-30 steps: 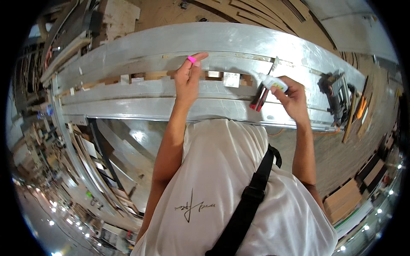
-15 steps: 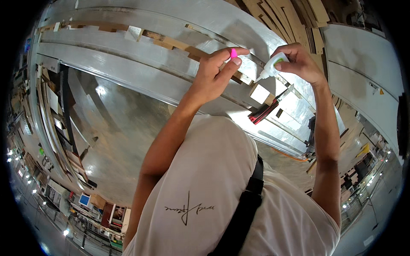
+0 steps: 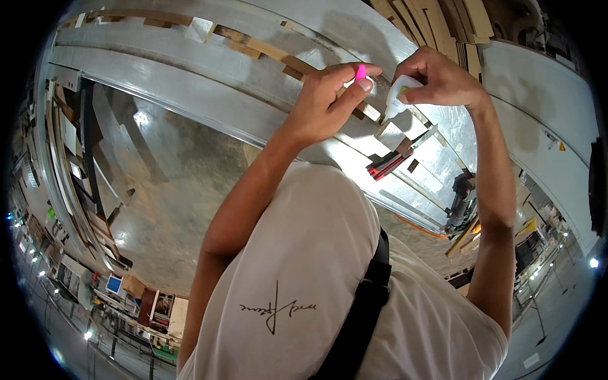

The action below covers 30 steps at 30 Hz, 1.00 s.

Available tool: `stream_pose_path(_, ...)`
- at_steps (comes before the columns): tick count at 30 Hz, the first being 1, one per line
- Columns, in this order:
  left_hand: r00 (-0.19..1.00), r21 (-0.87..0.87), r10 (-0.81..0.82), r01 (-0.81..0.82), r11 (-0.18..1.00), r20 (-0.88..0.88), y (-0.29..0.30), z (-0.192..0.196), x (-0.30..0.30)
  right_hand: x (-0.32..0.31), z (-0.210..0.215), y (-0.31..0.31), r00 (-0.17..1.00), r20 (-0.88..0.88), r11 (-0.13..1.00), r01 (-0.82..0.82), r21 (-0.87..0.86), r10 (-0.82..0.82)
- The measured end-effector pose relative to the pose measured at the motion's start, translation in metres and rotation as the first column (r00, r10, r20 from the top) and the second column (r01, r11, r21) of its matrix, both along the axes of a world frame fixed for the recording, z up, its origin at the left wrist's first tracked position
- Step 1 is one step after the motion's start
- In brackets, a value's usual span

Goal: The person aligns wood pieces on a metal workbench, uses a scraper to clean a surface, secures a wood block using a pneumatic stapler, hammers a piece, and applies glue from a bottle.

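A white squeeze bottle (image 3: pixel 399 98) with a green patch is gripped in my right hand (image 3: pixel 437 82). It tips nozzle-down, its tip close above a small wooden block (image 3: pixel 391 135) on the metal worktable. To its left, my left hand (image 3: pixel 326 104) pinches a bright pink cap (image 3: pixel 361 73) between thumb and index finger. Just nearer than the block lies a red and black hand tool (image 3: pixel 387 166); its exact kind is not clear. A long wooden strip (image 3: pixel 263 47) with short blocks along it runs leftward across the table from near my hands.
The metal worktable (image 3: pixel 209 104) has grooves along its length. A dark power tool (image 3: pixel 461 199) sits near its right end, by an orange cord. Stacked boards (image 3: pixel 437 28) lie at the far side, beside a light grey panel (image 3: pixel 538 95). Long offcuts (image 3: pixel 69 139) stand at the left.
The bottle has tilted more steeply, and its nozzle has come down close to the wooden block. My left hand has shifted slightly right with the pink cap.
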<state>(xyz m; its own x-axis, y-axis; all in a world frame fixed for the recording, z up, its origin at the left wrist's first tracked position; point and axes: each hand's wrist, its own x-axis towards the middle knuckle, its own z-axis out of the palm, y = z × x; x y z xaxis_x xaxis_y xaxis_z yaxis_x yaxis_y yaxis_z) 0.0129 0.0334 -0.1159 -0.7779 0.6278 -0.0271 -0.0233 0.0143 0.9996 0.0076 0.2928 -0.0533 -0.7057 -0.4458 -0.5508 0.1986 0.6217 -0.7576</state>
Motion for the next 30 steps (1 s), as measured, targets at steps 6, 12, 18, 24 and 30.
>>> stream_pose_path(6,1.0,-0.046,-0.011,0.011,0.999,0.003,-0.002,-0.004,-0.002,-0.006,0.0,-0.004,1.0,0.023,1.0,-0.02,-0.003,0.02)
stream_pose_path(12,1.0,0.004,-0.006,0.006,1.0,0.018,0.001,-0.004,0.001,-0.008,0.005,-0.004,1.0,-0.01,0.999,-0.004,0.039,0.004)
stream_pose_path(18,1.0,-0.011,-0.007,0.007,1.0,0.001,0.0,-0.005,0.001,-0.011,0.005,-0.009,0.999,-0.009,0.999,-0.043,0.026,0.043)
stream_pose_path(24,1.0,-0.028,-0.007,0.007,1.0,0.016,0.001,-0.008,0.002,-0.018,0.013,-0.019,0.995,0.051,0.995,-0.093,0.043,0.091)
stream_pose_path(30,0.999,-0.057,-0.015,0.017,0.998,0.033,-0.001,-0.003,-0.001,-0.014,0.011,-0.013,0.998,-0.006,0.997,-0.063,0.035,0.063)
